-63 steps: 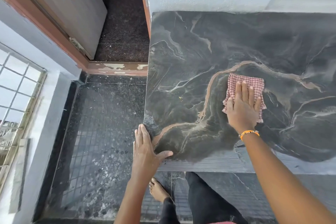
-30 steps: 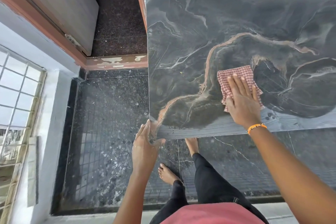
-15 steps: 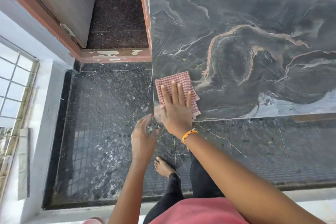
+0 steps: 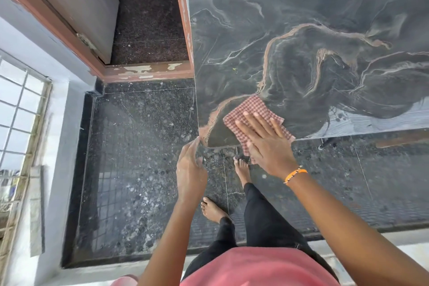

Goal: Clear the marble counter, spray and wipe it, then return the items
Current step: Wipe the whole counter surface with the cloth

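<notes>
Checked cloth (image 4: 250, 111) under flat right hand (image 4: 267, 144), fingers straight, at the marble counter (image 4: 301, 30) corner.
Keep the palm flat; left hand (image 4: 190, 169), loosely cupped and holding nothing, waits below the edge.

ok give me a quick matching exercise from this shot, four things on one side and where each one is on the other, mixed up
Things:
1. checked cloth
2. right hand
3. left hand
4. orange wristband

Places:
a. cupped just below the near left corner of the marble counter
b. on the right wrist
c. spread on the counter, partly over its front edge
d. pressed flat on the cloth

Pairs: 1-c, 2-d, 3-a, 4-b
</notes>
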The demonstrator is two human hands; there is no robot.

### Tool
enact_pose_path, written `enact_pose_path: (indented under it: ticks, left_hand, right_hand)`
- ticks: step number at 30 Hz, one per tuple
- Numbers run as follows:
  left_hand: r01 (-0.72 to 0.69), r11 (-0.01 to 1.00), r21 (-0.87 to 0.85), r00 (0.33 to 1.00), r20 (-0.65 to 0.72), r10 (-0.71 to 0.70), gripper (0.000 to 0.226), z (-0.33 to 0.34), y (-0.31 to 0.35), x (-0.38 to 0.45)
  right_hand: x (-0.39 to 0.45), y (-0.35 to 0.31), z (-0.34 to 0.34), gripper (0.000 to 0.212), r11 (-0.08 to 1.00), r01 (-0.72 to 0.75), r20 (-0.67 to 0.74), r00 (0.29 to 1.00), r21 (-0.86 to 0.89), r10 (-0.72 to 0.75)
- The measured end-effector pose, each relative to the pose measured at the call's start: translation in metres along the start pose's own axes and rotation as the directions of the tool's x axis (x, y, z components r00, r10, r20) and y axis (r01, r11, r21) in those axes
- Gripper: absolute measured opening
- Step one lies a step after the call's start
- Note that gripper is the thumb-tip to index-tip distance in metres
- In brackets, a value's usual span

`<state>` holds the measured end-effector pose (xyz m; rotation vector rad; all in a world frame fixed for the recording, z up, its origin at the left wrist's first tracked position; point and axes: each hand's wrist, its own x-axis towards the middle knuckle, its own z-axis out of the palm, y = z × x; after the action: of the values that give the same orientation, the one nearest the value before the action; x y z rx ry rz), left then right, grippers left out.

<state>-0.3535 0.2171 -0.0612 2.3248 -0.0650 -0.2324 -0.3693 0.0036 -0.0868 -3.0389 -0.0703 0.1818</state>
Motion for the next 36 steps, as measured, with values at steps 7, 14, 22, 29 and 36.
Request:
enact_pose_path:
  ticks: [7, 14, 22, 29, 36]
  left_hand:
    - [-0.008, 0.999, 0.034, 1.000, -0.011, 0.009, 0.063, 0.008, -0.002, 0.000]
    - [0.057, 0.998, 0.030, 0.998, -0.039, -0.056, 0.064, 0.000, -0.002, 0.010]
    - [0.063, 0.997, 0.048, 0.986, -0.157, -0.055, 0.054, 0.004, 0.003, 0.015]
    - [-0.139, 0.964, 0.229, 0.981, -0.102, 0.165, 0.032, 0.039, 0.042, 0.005]
    - [-0.264, 0.907, 0.328, 0.964, 0.054, 0.261, 0.031, 0.085, 0.091, 0.014]
  right_hand:
    - [-0.013, 0.076, -0.022, 0.057, 0.945, -0.311, -0.052, 0.947, 0.101, 0.317]
    - [0.025, 0.034, -0.011, 0.060, 0.909, -0.410, 0.007, 0.912, 0.078, 0.410]
    - [0.055, -0.083, 0.001, 0.055, 0.991, -0.092, 0.034, 0.995, 0.098, 0.089]
    - [0.031, -0.015, -0.007, 0.052, 0.993, 0.106, 0.015, 0.994, 0.049, -0.107]
    - [-0.009, 0.138, -0.015, 0.051, 0.965, -0.246, 0.013, 0.969, 0.093, 0.246]
